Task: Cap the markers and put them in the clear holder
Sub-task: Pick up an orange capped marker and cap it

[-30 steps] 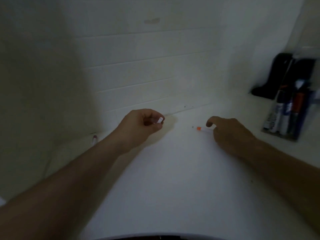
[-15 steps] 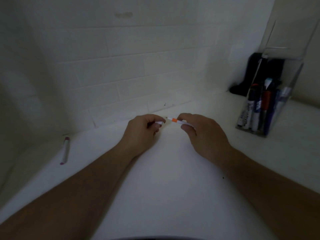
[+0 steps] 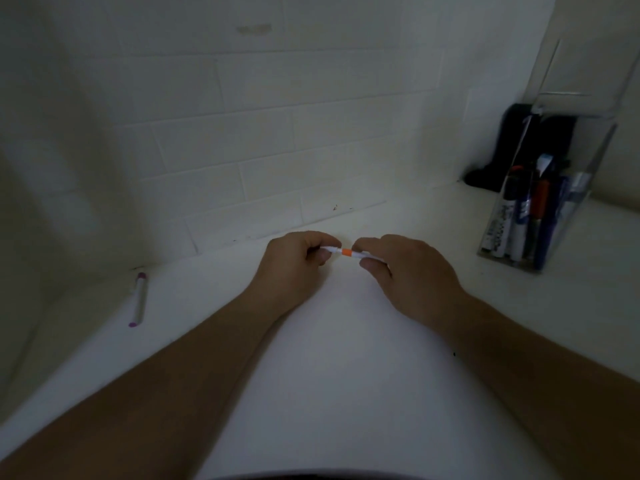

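Marker with orange band [image 3: 346,252] held level between both hands above the white table [image 3: 346,358].

Left hand [image 3: 294,265] has its fingers [image 3: 320,259] closed around the white cap end, while the right hand [image 3: 405,275] pinches the barel just right of the orange band, its fingers [image 3: 369,263] curled under it. A purple-tipped marker [image 3: 138,299] lies on the table far left, near the tiled wall [image 3: 259,150]. The clear holder [image 3: 540,202] stands far right, several markers upright inside.
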